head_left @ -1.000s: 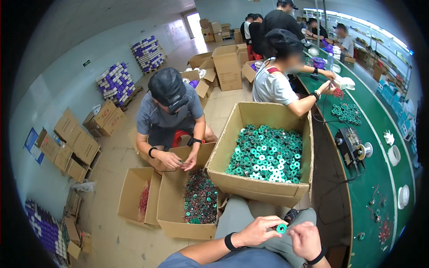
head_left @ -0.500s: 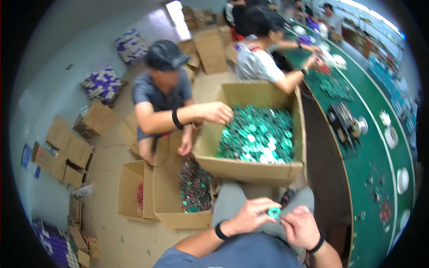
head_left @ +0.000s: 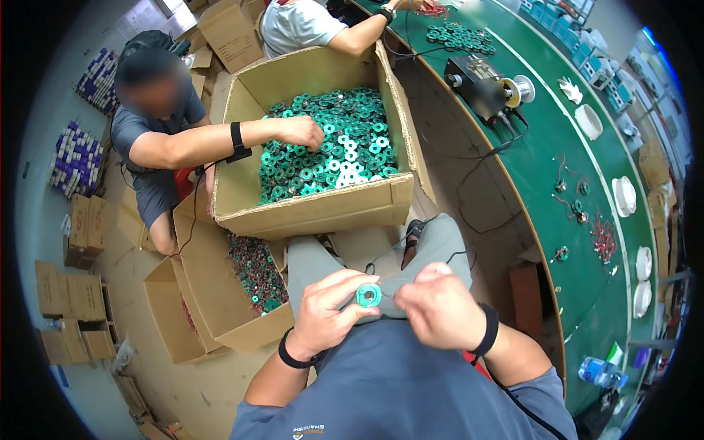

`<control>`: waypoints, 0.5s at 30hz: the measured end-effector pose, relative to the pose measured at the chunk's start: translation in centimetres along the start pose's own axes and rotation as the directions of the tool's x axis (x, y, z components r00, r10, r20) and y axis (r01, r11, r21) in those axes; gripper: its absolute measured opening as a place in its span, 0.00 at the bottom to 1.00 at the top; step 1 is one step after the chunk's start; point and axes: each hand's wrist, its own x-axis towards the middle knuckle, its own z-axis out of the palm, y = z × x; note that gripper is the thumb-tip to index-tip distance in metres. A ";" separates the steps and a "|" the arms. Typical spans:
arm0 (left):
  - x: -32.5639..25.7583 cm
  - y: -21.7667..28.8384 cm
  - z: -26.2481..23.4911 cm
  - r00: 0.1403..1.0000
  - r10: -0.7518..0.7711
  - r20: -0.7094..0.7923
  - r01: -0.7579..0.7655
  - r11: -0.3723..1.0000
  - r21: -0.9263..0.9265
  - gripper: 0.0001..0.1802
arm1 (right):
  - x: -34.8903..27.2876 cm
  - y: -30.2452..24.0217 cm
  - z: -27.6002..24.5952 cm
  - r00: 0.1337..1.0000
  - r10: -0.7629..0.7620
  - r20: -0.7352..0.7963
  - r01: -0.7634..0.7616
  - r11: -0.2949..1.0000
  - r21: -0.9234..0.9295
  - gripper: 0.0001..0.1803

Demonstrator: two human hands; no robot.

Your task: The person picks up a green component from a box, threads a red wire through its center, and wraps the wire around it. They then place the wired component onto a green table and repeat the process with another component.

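Slate-blue shirt, black wristbands, grey trousers

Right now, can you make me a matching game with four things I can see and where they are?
1. green ring nearest the shirt
2. plastic bottle
3. spool
4. big green pile

A. beside the black machine
B. inside a cardboard box
C. in the left hand
D. at the picture's lower right

Pairs: 1-C, 2-D, 3-A, 4-B

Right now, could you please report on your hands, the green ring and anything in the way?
Left hand gripping green ring; right hand curled beside it, grasp hidden. Big cardboard box ahead, co-worker's hand over it.
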 end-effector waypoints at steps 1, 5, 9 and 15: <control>0.0 0.1 0.2 1.000 -0.002 0.000 0.002 1.000 0.019 0.22 | 0.3 0.8 -0.1 0.998 0.030 -0.063 -0.032 0.999 -0.020 0.07; -0.1 -0.3 0.4 1.000 -0.008 -0.009 0.008 1.000 0.006 0.22 | -0.1 0.0 0.1 0.997 0.027 -0.072 -0.029 0.999 -0.034 0.07; 0.1 0.0 0.3 0.999 -0.034 0.019 0.033 0.999 0.021 0.22 | 0.1 1.0 0.1 0.998 0.029 -0.063 -0.031 0.999 -0.039 0.09; 0.3 -0.3 0.2 1.000 -0.031 -0.008 0.031 0.999 0.039 0.21 | 0.2 2.0 0.1 0.996 0.063 -0.057 -0.063 0.998 -0.012 0.05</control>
